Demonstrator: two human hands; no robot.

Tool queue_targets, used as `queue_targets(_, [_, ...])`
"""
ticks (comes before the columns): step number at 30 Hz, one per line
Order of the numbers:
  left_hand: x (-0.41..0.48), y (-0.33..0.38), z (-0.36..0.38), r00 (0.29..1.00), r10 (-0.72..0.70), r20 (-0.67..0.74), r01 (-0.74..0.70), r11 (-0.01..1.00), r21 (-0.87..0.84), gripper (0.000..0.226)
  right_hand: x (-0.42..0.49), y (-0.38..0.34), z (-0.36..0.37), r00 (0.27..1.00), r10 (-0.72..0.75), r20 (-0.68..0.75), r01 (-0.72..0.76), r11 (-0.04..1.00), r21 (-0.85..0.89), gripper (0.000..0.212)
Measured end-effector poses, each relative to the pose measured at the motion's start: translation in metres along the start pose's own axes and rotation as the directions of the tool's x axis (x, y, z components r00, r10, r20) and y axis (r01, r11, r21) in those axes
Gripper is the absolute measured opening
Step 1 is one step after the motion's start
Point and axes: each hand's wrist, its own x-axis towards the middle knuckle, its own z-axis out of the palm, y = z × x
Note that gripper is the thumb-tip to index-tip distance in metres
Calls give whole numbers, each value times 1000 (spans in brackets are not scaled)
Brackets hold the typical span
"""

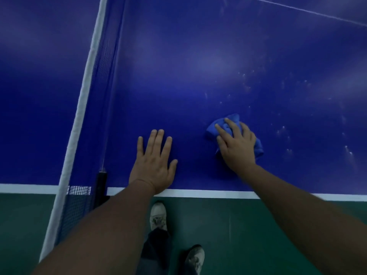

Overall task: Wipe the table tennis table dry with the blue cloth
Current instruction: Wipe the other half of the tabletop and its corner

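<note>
The blue tabletop [198, 56] fills most of the view, with the net [83, 108] running from near to far along its left side and a white edge line [208, 193] marking the near border above the green floor [258, 225]. The left hand [154, 165] lies flat on the surface just right of the net post, its fingers [156, 141] straight and slightly spread, holding nothing. The right hand [237, 147] presses the bunched blue cloth [213, 130] onto the tabletop, fingers splayed over the top of it rather than wrapped round it. Scattered droplets [284, 130] sit to the right and far right of the cloth (that patch looks not yet wiped). The likely risks: a bunched cloth covers little ground and may smear water into streaks, and with only downward pressure it could slide out from under the palm on a fast stroke
</note>
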Motion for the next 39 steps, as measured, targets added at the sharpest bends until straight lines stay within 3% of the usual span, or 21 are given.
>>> queue_targets(2, [-1, 0, -2, 1000, 4, 22, -4, 1000, 3, 75, -35, -24, 2, 988, -154, -4, 154, 988, 31, 41])
queue_targets(5, [-1, 0, -3, 999, 3, 32, -3, 1000, -4, 74, -100, -53, 6, 897, -438, 69, 434, 899, 65, 40])
queue_targets(10, [-1, 1, -3, 1000, 0, 28, 1, 999, -40, 72, -48, -35, 1, 758, -641, 122, 637, 767, 76, 42])
queue_targets(12, [-1, 0, -2, 1000, 5, 17, -4, 999, -39, 71, 6, -31, 6, 826, -556, 91, 554, 831, 50, 42])
queue_targets(15, [-1, 0, 1, 1000, 11, -11, -12, 998, -54, 69, 82, -35, 10, 963, -267, 44, 266, 964, 25, 42])
queue_targets(19, [-1, -1, 5, 998, 8, -58, -12, 997, -71, 71, 130, -72, 20, 996, -91, -20, 92, 995, 43, 42])
queue_targets(21, [-2, -2, 6, 996, -5, -85, -1, 997, -74, 72, 131, -100, 22, 982, -184, 47, 181, 982, 58, 46])
queue_targets(23, [-3, -2, 5, 994, -27, -102, 17, 995, -98, 72, 107, -117, 20, 913, -395, 101, 389, 918, 76, 47])
queue_targets(26, [-5, -2, 6, 989, -77, -126, 60, 989, -132, 72, 51, -92, 15, 730, -671, 132, 654, 741, 149, 42])
queue_targets(28, [-4, -2, 7, 990, -78, -121, 64, 991, -118, 72, 43, -57, 11, 597, -788, 152, 772, 616, 158, 42])
queue_targets(29, [-4, -2, 8, 990, -81, -117, 69, 992, -103, 71, 57, -43, 12, 573, -806, 151, 796, 591, 129, 42])
queue_targets(30, [-5, -2, 8, 990, -88, -108, 78, 993, -91, 71, 77, -33, 15, 610, -781, 133, 777, 622, 91, 42])
queue_targets(31, [-6, -2, 7, 991, -96, -97, 88, 992, -86, 70, 102, -31, 17, 703, -704, 103, 702, 710, 56, 42])
queue_targets(33, [-5, -2, 4, 991, -104, -88, 96, 991, -93, 70, 149, -42, 15, 913, -401, 67, 402, 916, 11, 44])
queue_targets(34, [-6, -1, 3, 990, -105, -88, 97, 991, -97, 71, 156, -53, 13, 954, -293, 57, 292, 956, 21, 46])
queue_targets(36, [-8, -1, 2, 989, -114, -96, 100, 985, -138, 73, 129, -75, 15, 948, -314, 52, 311, 949, 58, 47])
queue_targets(39, [-9, -3, 2, 981, -155, -116, 121, 957, -262, 71, 35, -91, 14, 785, -611, 101, 598, 790, 134, 46])
